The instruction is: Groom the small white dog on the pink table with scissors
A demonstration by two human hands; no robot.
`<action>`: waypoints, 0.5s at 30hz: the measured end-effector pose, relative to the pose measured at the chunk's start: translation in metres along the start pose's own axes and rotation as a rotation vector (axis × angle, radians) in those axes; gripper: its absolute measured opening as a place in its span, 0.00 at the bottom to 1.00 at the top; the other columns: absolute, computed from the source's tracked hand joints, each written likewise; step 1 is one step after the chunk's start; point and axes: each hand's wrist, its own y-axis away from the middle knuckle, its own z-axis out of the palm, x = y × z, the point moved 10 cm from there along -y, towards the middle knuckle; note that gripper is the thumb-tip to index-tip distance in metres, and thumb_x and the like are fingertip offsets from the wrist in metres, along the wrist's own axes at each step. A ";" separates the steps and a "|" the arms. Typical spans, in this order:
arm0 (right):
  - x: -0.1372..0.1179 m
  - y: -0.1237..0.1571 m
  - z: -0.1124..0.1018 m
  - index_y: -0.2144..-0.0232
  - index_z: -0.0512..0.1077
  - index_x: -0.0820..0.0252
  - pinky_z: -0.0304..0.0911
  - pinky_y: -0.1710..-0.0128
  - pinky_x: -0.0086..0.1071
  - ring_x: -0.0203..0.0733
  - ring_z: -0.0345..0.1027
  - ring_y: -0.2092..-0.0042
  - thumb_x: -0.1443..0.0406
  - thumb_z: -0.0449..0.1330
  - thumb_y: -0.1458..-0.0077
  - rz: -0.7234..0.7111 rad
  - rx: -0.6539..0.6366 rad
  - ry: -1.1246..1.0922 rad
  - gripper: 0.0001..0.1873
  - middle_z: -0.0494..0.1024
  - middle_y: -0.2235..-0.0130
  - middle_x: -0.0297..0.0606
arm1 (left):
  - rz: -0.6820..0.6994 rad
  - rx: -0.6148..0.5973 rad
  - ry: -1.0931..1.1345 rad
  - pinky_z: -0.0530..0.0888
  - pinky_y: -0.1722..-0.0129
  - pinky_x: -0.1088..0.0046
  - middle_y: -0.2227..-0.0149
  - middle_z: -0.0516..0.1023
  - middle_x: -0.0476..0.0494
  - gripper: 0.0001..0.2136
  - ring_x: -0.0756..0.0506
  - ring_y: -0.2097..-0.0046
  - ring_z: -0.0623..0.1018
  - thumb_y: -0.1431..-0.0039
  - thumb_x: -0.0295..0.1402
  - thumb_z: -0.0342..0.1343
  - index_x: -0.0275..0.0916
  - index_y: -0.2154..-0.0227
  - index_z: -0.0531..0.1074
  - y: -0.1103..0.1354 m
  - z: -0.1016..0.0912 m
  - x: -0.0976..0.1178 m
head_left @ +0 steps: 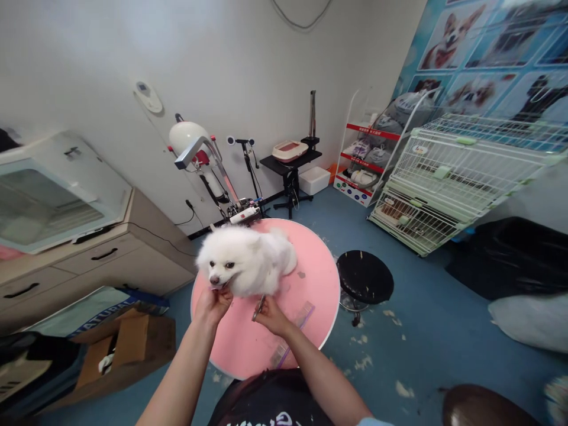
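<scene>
A fluffy white dog (pixel 261 260) is on a round pink table (pixel 317 260), its head turned towards the left front. Under its chin is my left hand (pixel 213 305), with the fingers closed on the fur beside the mouth. My right hand (pixel 272 316) grips a pair of scissors (pixel 258 309) close to the dog's chest, the blades pointing up. Whether the blades touch the fur I cannot tell. To the right of that forearm lies a flat, see-through item with a purple edge (pixel 307 313), partly hidden by the arm.
A black round stool (pixel 364 277) stands right of the table. Behind are a dryer on a stand (pixel 190 139) and a small black table (pixel 290 161). Wire cages (pixel 461 171) are at the right. An open cardboard box (pixel 133 343) and drawers (pixel 102 260) are at the left.
</scene>
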 end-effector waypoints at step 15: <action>0.019 0.009 0.053 0.61 0.59 0.50 0.68 0.60 0.43 0.40 0.68 0.66 0.61 0.69 0.56 0.021 0.186 -0.216 0.25 0.67 0.69 0.28 | -0.063 -0.045 -0.066 0.60 0.87 0.81 0.83 0.64 0.55 0.09 0.55 0.86 0.62 0.48 0.17 0.52 0.39 0.73 0.63 -0.010 -0.002 0.000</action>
